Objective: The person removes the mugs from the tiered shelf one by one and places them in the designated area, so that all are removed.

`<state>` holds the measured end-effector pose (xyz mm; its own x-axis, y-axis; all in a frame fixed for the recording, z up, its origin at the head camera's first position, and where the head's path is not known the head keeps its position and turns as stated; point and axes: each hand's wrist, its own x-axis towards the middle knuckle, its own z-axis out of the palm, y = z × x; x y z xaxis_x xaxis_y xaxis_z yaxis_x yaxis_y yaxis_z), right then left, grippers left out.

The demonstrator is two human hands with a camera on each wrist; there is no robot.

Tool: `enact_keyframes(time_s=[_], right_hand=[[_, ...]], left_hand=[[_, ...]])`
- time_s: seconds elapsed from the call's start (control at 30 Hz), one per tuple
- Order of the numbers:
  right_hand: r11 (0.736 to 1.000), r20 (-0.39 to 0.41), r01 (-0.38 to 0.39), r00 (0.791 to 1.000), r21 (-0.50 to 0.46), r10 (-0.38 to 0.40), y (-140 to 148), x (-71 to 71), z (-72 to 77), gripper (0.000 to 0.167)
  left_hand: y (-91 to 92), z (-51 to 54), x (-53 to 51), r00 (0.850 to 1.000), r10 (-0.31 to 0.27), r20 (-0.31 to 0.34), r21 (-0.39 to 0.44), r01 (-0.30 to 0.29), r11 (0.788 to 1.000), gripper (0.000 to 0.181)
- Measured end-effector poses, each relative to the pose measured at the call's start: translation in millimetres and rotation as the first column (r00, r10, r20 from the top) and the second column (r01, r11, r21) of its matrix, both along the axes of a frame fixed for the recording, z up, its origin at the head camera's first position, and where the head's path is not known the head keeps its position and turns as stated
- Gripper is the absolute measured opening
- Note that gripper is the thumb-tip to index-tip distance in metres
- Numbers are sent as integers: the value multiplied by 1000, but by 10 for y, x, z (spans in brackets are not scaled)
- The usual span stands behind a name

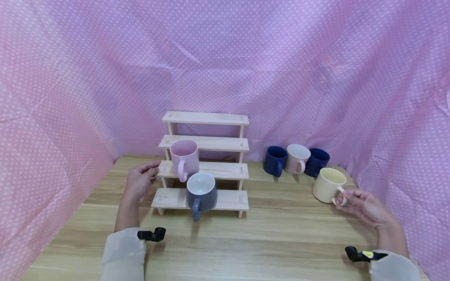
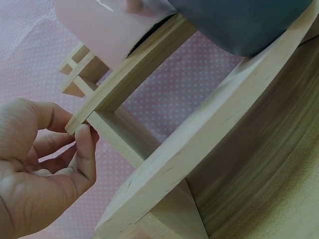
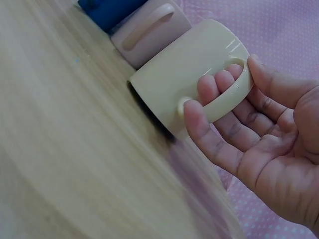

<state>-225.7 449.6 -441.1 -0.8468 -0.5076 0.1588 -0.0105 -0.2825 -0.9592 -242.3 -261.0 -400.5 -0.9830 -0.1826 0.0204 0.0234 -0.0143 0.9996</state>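
A wooden four-step display rack (image 1: 207, 199) stands on the table. My left hand (image 1: 138, 182) is at its left side, and in the left wrist view the fingers (image 2: 85, 149) pinch the end of the second board from the bottom. On that board sits a pink mug (image 1: 188, 158); a grey mug (image 1: 204, 197) with a white inside stands on the lowest board. Over at the right, my right hand (image 1: 365, 207) holds a pale yellow mug (image 1: 325, 187), its fingers hooked through the handle (image 3: 232, 97). Whether that mug's base touches the table is unclear.
Behind the yellow mug stand a dark blue mug (image 1: 273, 160), a pale pink mug (image 1: 292, 166) with a white inside, and another dark blue mug (image 1: 318, 158), close together. A pink dotted cloth (image 1: 211, 58) hangs around the wooden table (image 1: 281, 234).
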Motion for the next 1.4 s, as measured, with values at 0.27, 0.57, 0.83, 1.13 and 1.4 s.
enact_keyframes(time_s=[0.27, 0.57, 0.83, 1.13, 1.4], right_hand=[[999, -9, -39, 999, -15, 39, 19, -11, -56, 38], [997, -32, -72, 997, -16, 72, 32, 30, -22, 42], [999, -29, -32, 999, 37, 33, 71, 61, 10, 40], [992, -21, 60, 998, 114, -58, 43, 24, 15, 32], [996, -26, 33, 999, 81, -31, 30, 35, 45, 33]], left_hand=[[-4, 7, 2, 1000, 10, 7, -8, -10, 1000, 43], [-14, 13, 4, 1000, 0, -2, -4, 0, 1000, 44], [-35, 15, -15, 1000, -5, 0, -25, 5, 1000, 44], [-22, 42, 14, 1000, -4, -11, -34, 3, 999, 43], [-24, 48, 14, 1000, 2, -19, -24, -3, 1000, 42]])
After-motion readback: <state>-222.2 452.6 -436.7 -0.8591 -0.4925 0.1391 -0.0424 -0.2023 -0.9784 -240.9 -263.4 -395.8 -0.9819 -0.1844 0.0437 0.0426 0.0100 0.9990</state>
